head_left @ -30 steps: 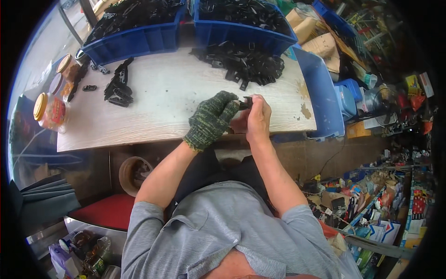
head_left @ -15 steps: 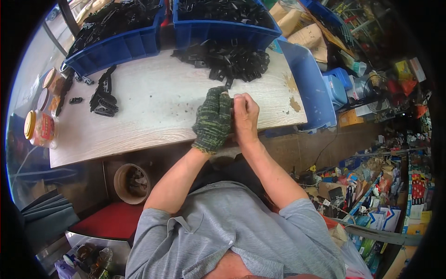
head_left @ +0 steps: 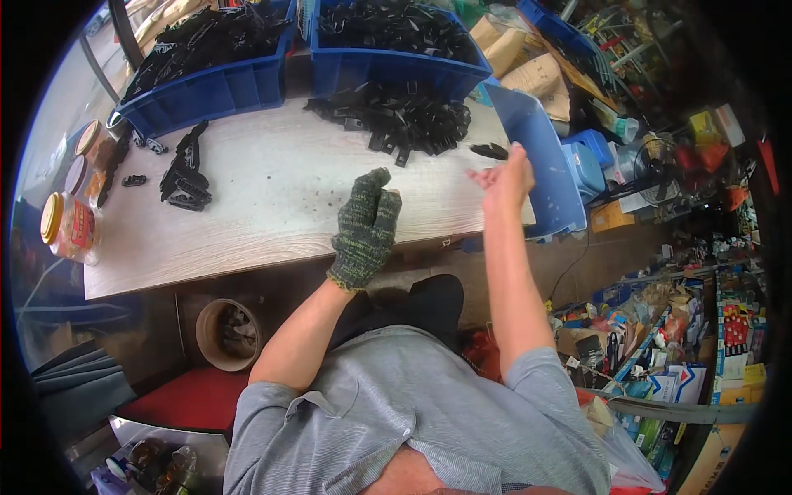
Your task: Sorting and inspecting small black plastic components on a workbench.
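Note:
My left hand (head_left: 365,229), in a dark green knitted glove with bare fingertips, hovers over the table's front edge with its fingers curled. Whatever it may hold is hidden. Farther right, my bare right hand (head_left: 507,183) is at the table's right end beside a light-blue bin (head_left: 540,140). A dark, narrow black plastic piece (head_left: 489,151) sticks out leftward at its fingertips, seemingly pinched there. Beyond my hands lies a heap of black plastic parts (head_left: 412,120) on the pale wood-grain table (head_left: 264,186).
Two blue crates (head_left: 206,89) (head_left: 392,73) full of black parts stand along the back. More long black parts (head_left: 186,173) lie at the left, near plastic jars (head_left: 70,227). A round container (head_left: 228,334) sits below the table; cluttered goods (head_left: 660,330) fill the right side.
My hands have come apart. The right one has swung right toward the light-blue bin, with the black piece at its fingertips; the left has shifted slightly left.

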Demonstrator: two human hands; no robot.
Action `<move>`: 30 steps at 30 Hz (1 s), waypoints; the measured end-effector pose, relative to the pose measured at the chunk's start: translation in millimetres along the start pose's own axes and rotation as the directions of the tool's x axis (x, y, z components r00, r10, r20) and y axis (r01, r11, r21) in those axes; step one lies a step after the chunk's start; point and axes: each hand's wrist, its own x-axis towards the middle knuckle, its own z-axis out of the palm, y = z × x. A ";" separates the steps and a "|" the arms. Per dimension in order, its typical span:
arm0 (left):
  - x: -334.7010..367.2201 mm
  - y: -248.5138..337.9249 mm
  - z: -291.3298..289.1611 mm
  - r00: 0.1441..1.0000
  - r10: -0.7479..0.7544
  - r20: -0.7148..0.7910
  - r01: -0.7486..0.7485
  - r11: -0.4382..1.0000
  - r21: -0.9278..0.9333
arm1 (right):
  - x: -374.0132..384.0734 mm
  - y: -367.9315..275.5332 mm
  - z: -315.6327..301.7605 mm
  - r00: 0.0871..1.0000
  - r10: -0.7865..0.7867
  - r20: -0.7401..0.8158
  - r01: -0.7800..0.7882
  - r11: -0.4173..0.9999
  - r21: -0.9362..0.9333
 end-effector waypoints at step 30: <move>35.2 13.2 -7.6 0.988 0.082 0.127 -0.142 0.798 0.585 | -63.4 54.3 26.1 0.793 0.314 0.521 -0.068 0.897 -0.436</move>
